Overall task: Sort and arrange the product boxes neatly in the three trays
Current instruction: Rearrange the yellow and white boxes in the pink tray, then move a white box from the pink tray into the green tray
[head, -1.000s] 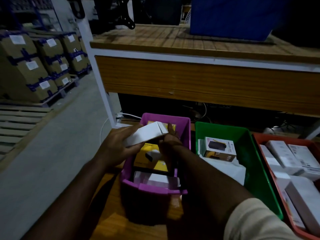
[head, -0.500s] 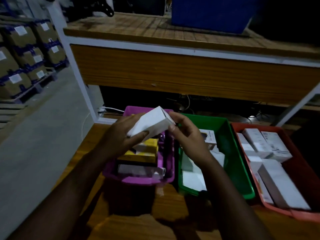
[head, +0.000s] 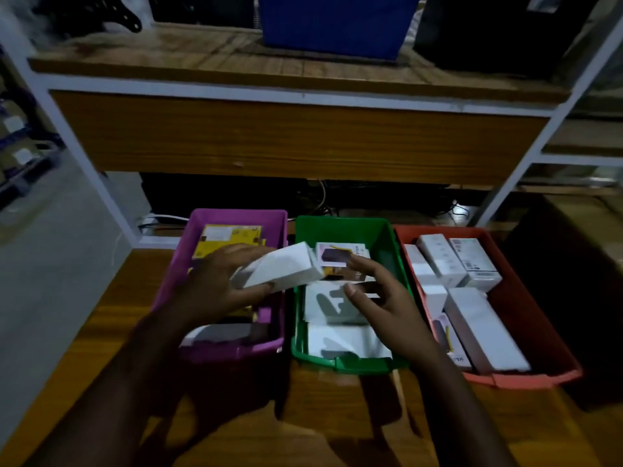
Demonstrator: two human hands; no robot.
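Three trays stand side by side on the wooden table: a purple tray [head: 199, 230] at left, a green tray [head: 387, 237] in the middle, a red tray [head: 526, 298] at right. My left hand [head: 219, 284] grips a white box [head: 286, 267], tilted, over the gap between the purple and green trays. My right hand [head: 381, 298] hovers over the green tray with fingers spread, holding nothing. Yellow boxes [head: 229, 241] lie in the purple tray. White boxes and a picture-printed box [head: 340, 256] sit in the green tray. Several white boxes [head: 478, 318] fill the red tray.
A wooden shelf [head: 303, 136] with white metal posts overhangs the trays at the back, with a blue bin [head: 333, 25] on top. Cables lie in the dark gap behind the trays. Stacked cartons stand far left. Bare tabletop [head: 320, 416] lies in front.
The white box moved right and down, from above the purple tray toward the green tray. My right hand let go of its end and now hovers open over the green tray.
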